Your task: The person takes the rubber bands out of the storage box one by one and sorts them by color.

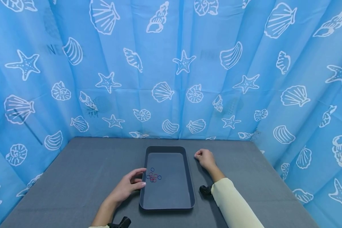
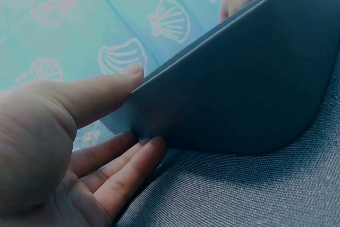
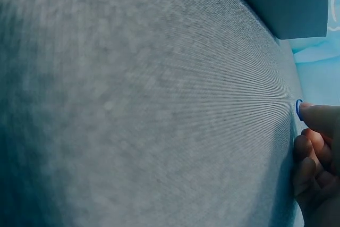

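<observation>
Tray point(image 1: 174, 186) on grey cloth point(image 1: 91, 174) holds clustered rings point(image 1: 152, 179), its left side gripped by the half-curled left hand point(image 1: 126, 187), seemingly for steadiness, while the curled right hand point(image 1: 206, 160) pinches a blue ring point(image 3: 298, 109) alongside.

Curtain point(image 1: 171, 76): sky blue, printed with white shells and starfish. Worktop point(image 1: 102, 161): plain grey. Tray point(image 1: 174, 190): dark slate grey. Rings point(image 1: 155, 176) towards its nine o'clock: red, pinkish, dark blue. Sleeve point(image 1: 235, 201) at five o'clock: pale yellow.
</observation>
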`<state>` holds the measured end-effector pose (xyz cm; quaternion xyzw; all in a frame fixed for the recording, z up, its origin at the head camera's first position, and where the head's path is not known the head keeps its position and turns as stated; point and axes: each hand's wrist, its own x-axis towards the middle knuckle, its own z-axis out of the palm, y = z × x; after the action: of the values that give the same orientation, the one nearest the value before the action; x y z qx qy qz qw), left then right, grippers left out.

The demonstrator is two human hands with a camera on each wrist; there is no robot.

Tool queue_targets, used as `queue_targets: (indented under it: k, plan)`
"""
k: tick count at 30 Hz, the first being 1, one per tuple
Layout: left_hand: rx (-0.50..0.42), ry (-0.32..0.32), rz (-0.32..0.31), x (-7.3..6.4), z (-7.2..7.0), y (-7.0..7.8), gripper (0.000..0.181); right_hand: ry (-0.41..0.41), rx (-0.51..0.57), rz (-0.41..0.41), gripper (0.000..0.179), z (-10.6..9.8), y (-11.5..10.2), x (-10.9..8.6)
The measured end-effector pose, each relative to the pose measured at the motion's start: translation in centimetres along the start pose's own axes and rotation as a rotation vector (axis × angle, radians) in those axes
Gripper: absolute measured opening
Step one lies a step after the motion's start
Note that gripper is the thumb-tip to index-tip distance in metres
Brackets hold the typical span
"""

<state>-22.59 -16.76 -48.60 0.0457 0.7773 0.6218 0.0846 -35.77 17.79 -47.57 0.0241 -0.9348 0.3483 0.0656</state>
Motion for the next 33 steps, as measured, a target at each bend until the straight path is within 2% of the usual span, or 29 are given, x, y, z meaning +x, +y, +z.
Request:
queue_targets:
  k: [8,19,27,33]
  plan:
    - [-0.002,-0.007,-0.008,-0.1,0.3,0.1,0.053,-0.005,-0.008,-0.013,0.008,-0.1,0.5,-0.1]
    - [-0.006,-0.006,-0.001,0.0,0.1,0.1,0.052,0.002,0.126,-0.029,0.006,-0.6,0.4,0.2]
    - [-0.011,-0.01,0.006,0.0,0.1,-0.1,0.052,-0.008,0.172,0.0,0.011,-1.4,-1.4,0.1]
    - [-0.005,-0.003,0.008,-0.1,0.0,0.1,0.052,-0.03,0.273,0.063,0.016,-1.7,-3.7,0.1]
